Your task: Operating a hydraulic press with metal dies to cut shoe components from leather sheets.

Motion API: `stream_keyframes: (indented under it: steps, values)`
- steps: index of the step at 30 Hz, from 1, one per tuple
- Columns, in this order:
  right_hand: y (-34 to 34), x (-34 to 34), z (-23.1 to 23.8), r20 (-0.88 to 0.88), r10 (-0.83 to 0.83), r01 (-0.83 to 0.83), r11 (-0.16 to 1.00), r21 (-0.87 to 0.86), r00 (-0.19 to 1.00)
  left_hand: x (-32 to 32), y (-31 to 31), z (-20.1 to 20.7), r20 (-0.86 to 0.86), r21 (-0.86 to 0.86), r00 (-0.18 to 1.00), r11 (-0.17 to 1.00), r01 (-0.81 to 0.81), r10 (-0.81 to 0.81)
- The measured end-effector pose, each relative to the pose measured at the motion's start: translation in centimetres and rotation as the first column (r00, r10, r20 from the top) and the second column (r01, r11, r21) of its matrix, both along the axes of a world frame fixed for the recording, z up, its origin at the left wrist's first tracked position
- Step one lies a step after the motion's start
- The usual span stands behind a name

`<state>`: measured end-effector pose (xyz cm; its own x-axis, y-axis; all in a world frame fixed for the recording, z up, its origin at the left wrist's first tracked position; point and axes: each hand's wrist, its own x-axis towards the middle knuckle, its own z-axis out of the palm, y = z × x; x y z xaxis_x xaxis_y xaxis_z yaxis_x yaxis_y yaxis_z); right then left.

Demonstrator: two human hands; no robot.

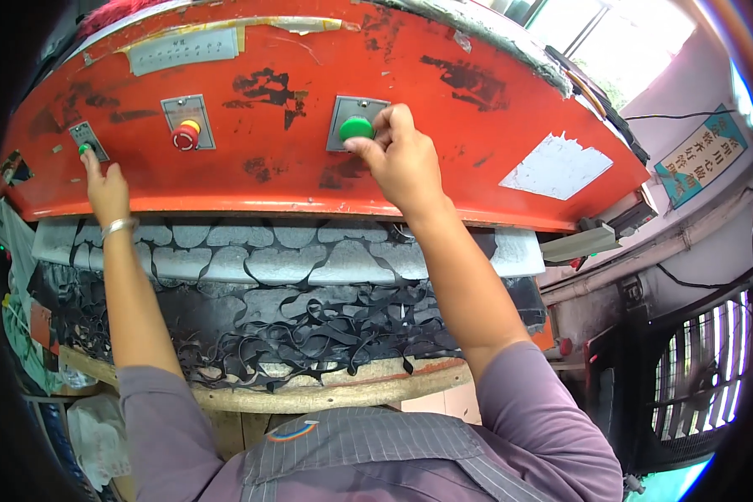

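Observation:
My left hand (109, 189) reaches up with its forefinger stretched out to a small green button (84, 148) on the red machine panel (259, 159). The other fingers are loosely bent, and a bracelet circles that wrist. On the panel's right half, my right hand (407, 165) has its thumb and bent fingers at the edge of a large green push button (356, 129). Between the hands sits a red emergency stop button (186, 136) with a yellow collar, touched by neither hand. Under the panel lies a pale slab (268, 263) with rounded cut shapes.
Tangled black offcut strips (326, 326) lie on the bed below, behind a wooden rail (376, 391). A black fan (698, 372) stands at the right. A white plastic bag (99, 439) hangs at the lower left. A sign (702, 159) is on the wall.

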<state>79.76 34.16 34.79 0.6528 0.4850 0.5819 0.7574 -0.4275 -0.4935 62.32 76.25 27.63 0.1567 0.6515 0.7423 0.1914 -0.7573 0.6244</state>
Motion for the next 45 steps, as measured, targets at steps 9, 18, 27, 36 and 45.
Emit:
stream_keyframes:
  steps: [9, 18, 27, 36, 45]
  values:
    - [-11.1, -11.8, -7.4, -0.509, 0.204, -0.481, 0.72, -0.501, 0.836, -9.2, -28.0, -5.2, -0.267, -0.62, 0.627, 0.629, 0.469, -0.731]
    - [-17.0, -19.4, -13.6, -0.271, 0.271, -0.378, 0.756, -0.535, 0.924, -11.2, -42.4, -6.0, -0.606, -0.374, 0.358, 0.652, 0.659, -0.71]
    - [-16.2, -13.1, -9.1, -0.58, 0.362, -0.681, 0.455, -0.574, 0.73, -9.3, -42.1, -5.3, -0.629, -0.383, 0.391, 0.705, 0.597, -0.672]
    - [-10.8, -0.1, -12.2, 0.067, 0.02, 0.02, 0.836, -0.548, 0.998, -7.5, -44.0, -4.0, -0.198, -0.678, 0.418, 0.431, 0.595, -0.887]
    - [-14.8, -9.3, -10.4, -0.2, 0.327, -0.33, 0.944, 0.019, 0.923, -4.1, -45.5, -4.4, 0.497, -0.692, 0.639, 0.176, 0.7, -0.586]
